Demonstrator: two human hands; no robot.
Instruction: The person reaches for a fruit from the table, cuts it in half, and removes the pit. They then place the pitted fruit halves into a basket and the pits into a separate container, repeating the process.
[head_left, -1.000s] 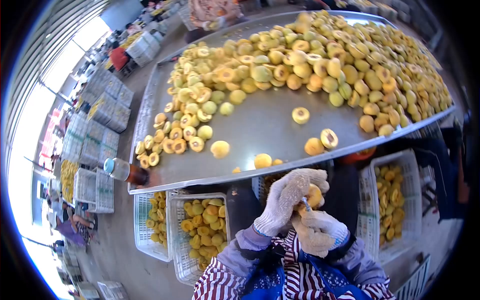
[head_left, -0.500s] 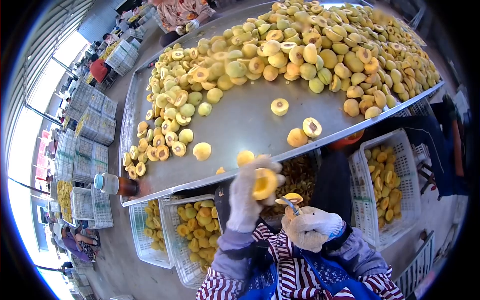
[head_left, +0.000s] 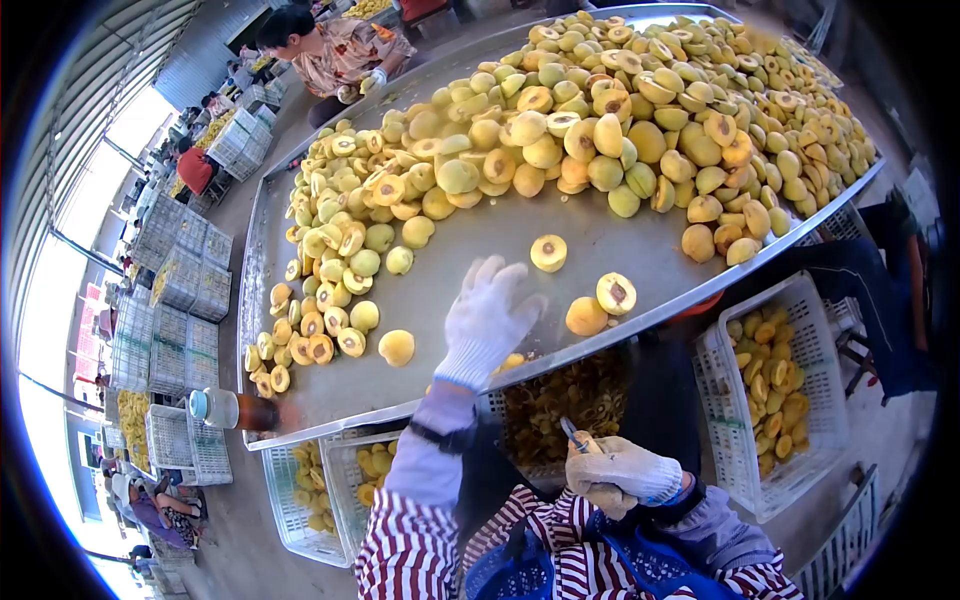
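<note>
My left hand (head_left: 490,318), in a white knit glove, reaches over the metal table (head_left: 460,260) with its fingers spread and nothing held in them. By its wrist, yellow fruit (head_left: 508,362), likely a peach, shows partly at the table's near edge. To the hand's right lie a halved peach (head_left: 548,253), another half with its stone showing (head_left: 616,293) and a rounded piece (head_left: 586,316). In front of my body my gloved right hand (head_left: 622,474) is closed around a small tool with a curved metal tip (head_left: 571,430); its handle is mostly hidden.
A big heap of peach halves (head_left: 560,130) covers the table's far side. Crates of peach halves stand below at left (head_left: 290,500) and right (head_left: 820,400); dark scraps (head_left: 560,400) lie between my legs. A capped bottle (head_left: 232,409) rests at the left corner. A co-worker (head_left: 350,55) sits across.
My left hand has moved from beside my right hand out over the table and no longer holds a peach half. The half at the tool's tip is gone. The view has shifted slightly.
</note>
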